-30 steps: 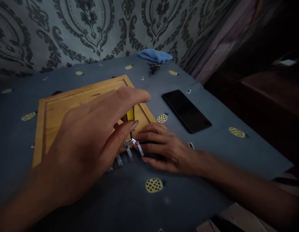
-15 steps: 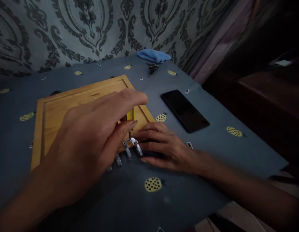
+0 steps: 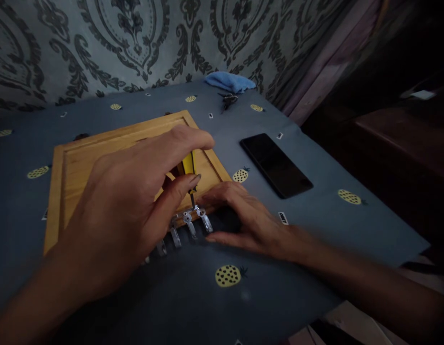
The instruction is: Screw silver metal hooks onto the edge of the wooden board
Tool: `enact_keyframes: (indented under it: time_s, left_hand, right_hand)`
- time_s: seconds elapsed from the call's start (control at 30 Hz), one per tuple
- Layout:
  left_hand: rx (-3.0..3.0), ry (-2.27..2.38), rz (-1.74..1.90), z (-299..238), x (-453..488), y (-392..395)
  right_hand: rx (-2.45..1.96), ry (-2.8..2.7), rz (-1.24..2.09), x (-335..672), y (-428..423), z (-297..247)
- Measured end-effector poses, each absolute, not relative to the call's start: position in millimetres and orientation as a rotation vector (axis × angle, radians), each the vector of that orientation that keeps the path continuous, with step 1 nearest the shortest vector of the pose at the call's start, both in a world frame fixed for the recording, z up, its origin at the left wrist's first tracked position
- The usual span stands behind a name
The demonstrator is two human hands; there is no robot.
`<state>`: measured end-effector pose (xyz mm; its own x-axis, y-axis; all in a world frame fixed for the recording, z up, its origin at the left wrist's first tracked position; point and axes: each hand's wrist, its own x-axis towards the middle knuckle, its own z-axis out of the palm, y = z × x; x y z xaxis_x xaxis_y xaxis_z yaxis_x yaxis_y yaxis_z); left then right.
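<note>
My left hand (image 3: 135,191) is closed round a yellow-and-black screwdriver (image 3: 189,164), which stands nearly upright with its tip at the metal hook rail (image 3: 187,218). Several shiny hooks stick out from this rail along the near edge of a framed wooden board (image 3: 96,163), which lies flat on the table. Beside the right end of the rail, my right hand (image 3: 246,215) rests at the board's near right corner, its fingers over the edge and its thumb below, apart from them. Part of the board is hidden behind my left hand.
A black phone (image 3: 275,165) lies right of the board. Farther back are a small dark object (image 3: 228,100), perhaps keys, and a blue cloth (image 3: 231,82) by the patterned wall. A blue cover with pineapple prints (image 3: 228,276) spreads over the table, whose edge drops off at right.
My left hand has shifted slightly left and turned, showing more of the screwdriver. My right hand's fingers have drawn up, opening a gap to the thumb.
</note>
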<state>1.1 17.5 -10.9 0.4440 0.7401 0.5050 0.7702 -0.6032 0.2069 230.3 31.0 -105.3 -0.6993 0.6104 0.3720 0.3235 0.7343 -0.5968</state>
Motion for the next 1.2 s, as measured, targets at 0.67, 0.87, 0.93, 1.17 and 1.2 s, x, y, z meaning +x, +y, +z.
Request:
enact_keyframes:
  time_s: [0.67,0.87,0.93,1.17,1.2]
  left_hand:
    - [-2.673,-1.387,-0.941,-13.6,5.7,15.7]
    - [-2.679,-1.403,-0.982,-15.1,6.4,15.1]
    - [-2.689,-1.408,-0.988,-15.1,6.2,15.1]
    - [-2.709,-1.399,-0.997,-16.2,4.7,15.1]
    - [-2.694,-1.389,-0.978,-15.9,4.7,14.7]
  right_hand:
    - [-0.57,-2.437,0.606,234.3,33.8,-100.6]
    - [-0.538,-2.454,0.552,237.2,34.0,-102.3]
    - [-0.557,-2.442,0.595,237.1,33.8,-102.7]
    - [-0.688,-2.381,0.719,235.1,32.4,-103.0]
    - [-0.71,-2.377,0.738,234.8,32.4,-103.1]
